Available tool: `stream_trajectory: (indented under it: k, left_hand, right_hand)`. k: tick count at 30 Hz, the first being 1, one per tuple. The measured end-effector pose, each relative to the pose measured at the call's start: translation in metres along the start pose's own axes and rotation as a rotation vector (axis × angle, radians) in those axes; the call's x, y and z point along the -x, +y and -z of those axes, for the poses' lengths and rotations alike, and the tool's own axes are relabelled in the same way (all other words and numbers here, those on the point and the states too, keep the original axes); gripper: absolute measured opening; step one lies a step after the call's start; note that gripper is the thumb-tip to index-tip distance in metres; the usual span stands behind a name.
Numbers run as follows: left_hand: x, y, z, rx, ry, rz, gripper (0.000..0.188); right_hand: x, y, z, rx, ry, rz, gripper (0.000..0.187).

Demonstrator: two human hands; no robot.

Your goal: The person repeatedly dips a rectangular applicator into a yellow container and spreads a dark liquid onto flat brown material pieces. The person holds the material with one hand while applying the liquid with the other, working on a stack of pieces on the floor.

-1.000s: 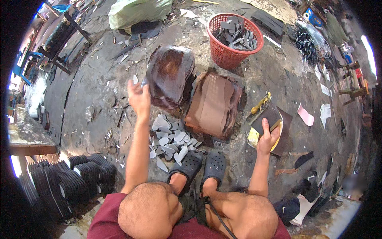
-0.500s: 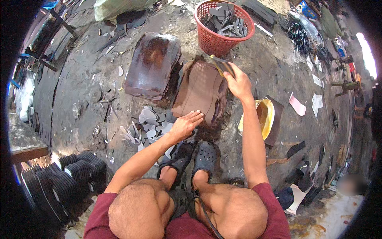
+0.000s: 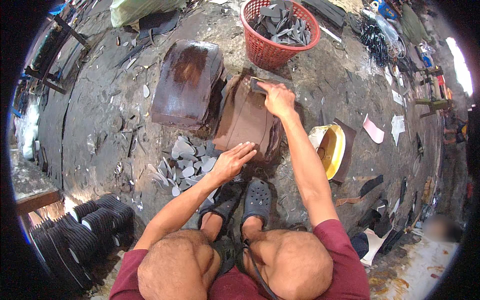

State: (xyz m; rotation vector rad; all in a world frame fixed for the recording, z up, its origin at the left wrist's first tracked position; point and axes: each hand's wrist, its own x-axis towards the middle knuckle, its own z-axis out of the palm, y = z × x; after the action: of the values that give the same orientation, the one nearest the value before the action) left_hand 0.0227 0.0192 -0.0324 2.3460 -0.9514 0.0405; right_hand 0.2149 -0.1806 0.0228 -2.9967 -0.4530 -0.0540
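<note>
Here, the left hand (image 3: 231,162) lies flat on stacked matte-brown sheets (image 3: 243,120); the right hand (image 3: 278,99) grips a flat dark tool (image 3: 256,86) at their far end.

blk soles (image 3: 102,222), rows, lwr L | pink scrap (image 3: 373,130), flr R | pale-grn bag (image 3: 137,10), top L

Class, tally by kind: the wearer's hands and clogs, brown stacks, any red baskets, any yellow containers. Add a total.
Left hand and right hand: 2
Left clog and right clog: 2
Glossy brown stack and matte brown stack: 2
Red basket: 1
Yellow container: 1
Total: 8
</note>
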Motion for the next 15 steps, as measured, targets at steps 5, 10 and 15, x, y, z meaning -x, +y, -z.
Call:
stream_trajectory:
  k: [5,10,15]
  left_hand:
    - [0.002,-0.009,0.005,-0.192,-0.027,-0.039,0.055]
    - [-0.021,-0.015,0.008,-0.144,-0.116,-0.068,0.057]
    - [-0.021,-0.011,0.008,-0.147,-0.055,0.005,0.051]
  right_hand:
    - [0.036,-0.028,0.018,-0.206,-0.216,0.122,0.048]
    - [0.010,-0.014,0.029,-0.166,-0.248,0.008,0.043]
    - [0.003,-0.010,0.011,-0.176,-0.280,0.042,0.036]
